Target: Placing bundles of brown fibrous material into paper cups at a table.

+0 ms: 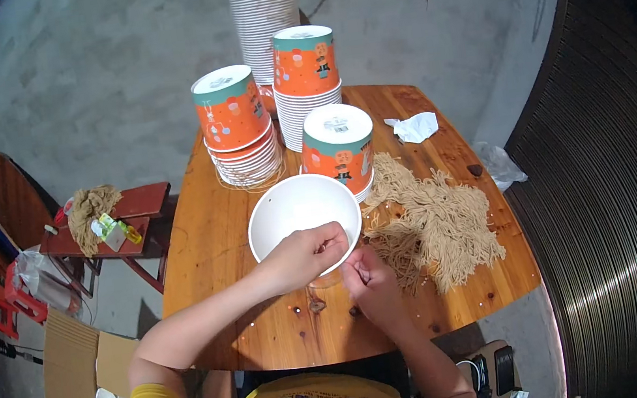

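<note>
On my feed, a small red wooden stool [126, 215] stands on grey concrete left of the round varnished wooden table [212, 236]; stacked orange paper cups [233, 118] sit far, a heap of tan string loops [436, 220] right. The white paper bowl [295, 206] tilts mid-table. My left hand [305, 255] grips its near rim, fingers curled; my right hand [370, 278] pinches a string at it.
</note>
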Demonstrator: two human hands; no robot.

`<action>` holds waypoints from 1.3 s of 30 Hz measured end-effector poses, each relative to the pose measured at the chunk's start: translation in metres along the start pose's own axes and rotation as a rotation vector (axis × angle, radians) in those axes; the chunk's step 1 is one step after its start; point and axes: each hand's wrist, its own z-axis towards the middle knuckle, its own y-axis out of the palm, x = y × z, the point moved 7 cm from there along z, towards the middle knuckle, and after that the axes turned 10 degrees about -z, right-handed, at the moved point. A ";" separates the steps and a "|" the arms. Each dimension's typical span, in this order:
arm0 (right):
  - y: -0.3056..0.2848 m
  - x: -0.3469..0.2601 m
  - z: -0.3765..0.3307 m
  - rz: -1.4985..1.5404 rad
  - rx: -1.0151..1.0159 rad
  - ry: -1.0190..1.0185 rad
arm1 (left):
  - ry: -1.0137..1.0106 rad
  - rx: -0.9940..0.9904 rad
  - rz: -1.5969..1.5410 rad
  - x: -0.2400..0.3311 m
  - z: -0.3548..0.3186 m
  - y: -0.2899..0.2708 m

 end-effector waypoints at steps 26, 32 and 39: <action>-0.046 -0.058 0.039 0.203 -0.468 0.127 | -0.142 -0.324 -0.516 -0.001 0.001 0.030; -0.048 -0.057 0.037 0.160 -0.370 0.110 | -0.133 -0.225 -0.527 -0.006 0.002 0.026; -0.052 -0.089 0.037 -0.185 -0.227 -0.596 | -0.197 -0.211 -0.545 -0.007 0.003 0.035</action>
